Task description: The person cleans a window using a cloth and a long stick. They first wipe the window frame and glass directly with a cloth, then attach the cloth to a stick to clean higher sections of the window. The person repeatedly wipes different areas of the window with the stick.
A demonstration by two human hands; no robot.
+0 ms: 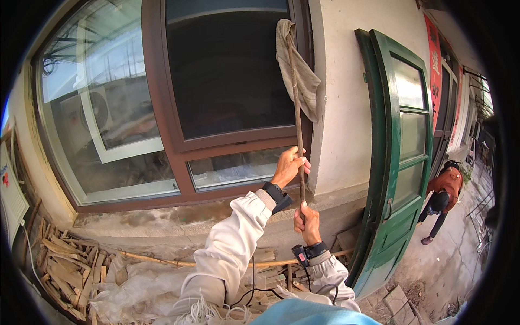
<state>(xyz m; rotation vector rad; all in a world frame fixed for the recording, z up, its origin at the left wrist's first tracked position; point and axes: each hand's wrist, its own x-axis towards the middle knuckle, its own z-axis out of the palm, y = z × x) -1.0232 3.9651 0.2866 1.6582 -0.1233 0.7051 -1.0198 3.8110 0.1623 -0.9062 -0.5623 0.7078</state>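
Observation:
Both of my hands grip a long wooden stick (297, 109), held nearly upright. My left hand (289, 166) is closed around its middle, level with the lower window frame. Lower down, my right hand (308, 222) holds the stick near its bottom end. A damp-looking grey cloth (302, 77) drapes over the stick's top. It hangs at the right edge of a dark window pane (231, 73), partly in front of the brown frame (239, 138); whether it touches the glass I cannot tell.
A green wooden door (400, 162) with glass panes leans or stands at right. Split firewood (67, 268) and plastic sheeting (134, 288) lie below the concrete sill (162, 221). Another person (445, 189) bends over in the yard. An appliance panel (12, 191) is at far left.

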